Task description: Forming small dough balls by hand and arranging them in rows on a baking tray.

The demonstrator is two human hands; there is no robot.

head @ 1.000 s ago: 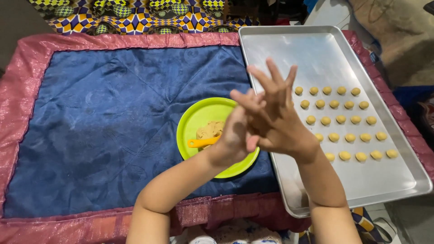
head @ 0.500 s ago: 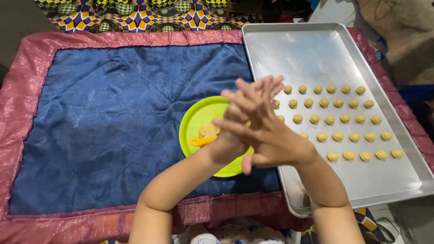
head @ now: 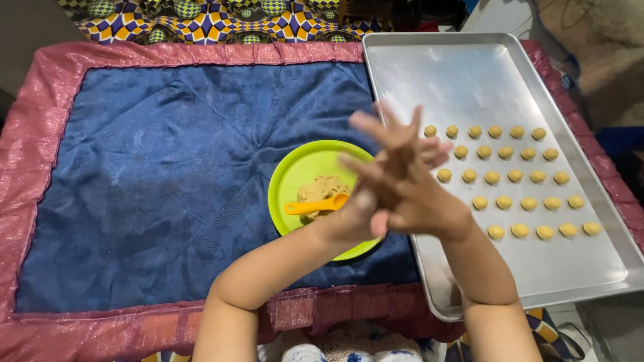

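My left hand (head: 359, 204) and my right hand (head: 419, 201) are pressed palm to palm with fingers spread, raised above the right edge of a lime green plate (head: 295, 167). Whatever lies between the palms is hidden. A lump of tan dough (head: 322, 190) sits on the plate with a small orange spoon (head: 312, 206) resting across it. To the right, a silver baking tray (head: 469, 74) carries several small round dough balls (head: 515, 175) set out in neat rows.
The plate sits on a blue quilted cloth (head: 154, 174) with a pink shiny border (head: 40, 87). The tray's far half is bare metal. A patterned fabric (head: 201, 17) lies beyond the cloth's far edge.
My hands have kept sliding against each other, and the fingers have shifted and fanned differently. They have stayed over the gap between the plate and the tray. Plate and tray have not moved.
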